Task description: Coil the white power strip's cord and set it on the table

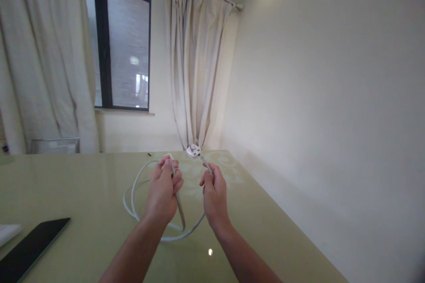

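A pale grey power cord (133, 194) loops over the glossy green table between and to the left of my hands. My left hand (165, 188) is closed round a stretch of it, with a bend of cord hanging below the palm. My right hand (214, 192) pinches the cord just behind its white plug (193, 151). The plug is held up near the far edge of the table, its prong side partly facing me. From the right hand the cord runs down and back left along the tabletop. Whatever ends inside the left fist is partly hidden by the fingers.
A black flat panel (33, 245) and a white object (9, 232) lie at the left on the table (93, 194). A small dark piece (149, 154) is near the far edge. A wall (318, 119) borders the right side; curtains (195, 62) hang behind.
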The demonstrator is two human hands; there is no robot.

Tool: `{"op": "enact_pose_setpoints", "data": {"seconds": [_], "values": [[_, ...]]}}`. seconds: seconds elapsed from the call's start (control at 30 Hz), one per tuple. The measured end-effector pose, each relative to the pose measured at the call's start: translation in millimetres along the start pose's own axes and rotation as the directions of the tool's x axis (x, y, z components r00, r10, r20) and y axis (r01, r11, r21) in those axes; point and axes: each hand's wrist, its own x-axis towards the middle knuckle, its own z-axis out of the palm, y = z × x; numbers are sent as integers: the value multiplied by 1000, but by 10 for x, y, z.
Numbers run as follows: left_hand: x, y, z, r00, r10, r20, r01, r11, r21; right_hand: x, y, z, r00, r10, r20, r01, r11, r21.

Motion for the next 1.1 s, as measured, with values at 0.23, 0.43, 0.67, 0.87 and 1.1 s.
{"op": "enact_pose_setpoints", "data": {"seconds": [0.23,0.43,0.67,0.87,1.1], "values": [[18,44,-65,959,62,275,-166,912,375,-32,-25,48,970,56,236,-53,998,-18],[-85,-109,-8,859,126,496,-458,623,634,70,-155,241,975,213,62,-220,895,388],[-76,-225,16,931,-178,319,32,910,413,273,-385,-37,976,199,88,-217,875,432],[-138,-337,65,966,-53,255,-71,888,454,420,-366,-244,898,258,357,-304,949,80],[-49,-324,-27,868,318,382,-494,637,592,390,-339,-203,995,-24,98,66,886,-458]]}}
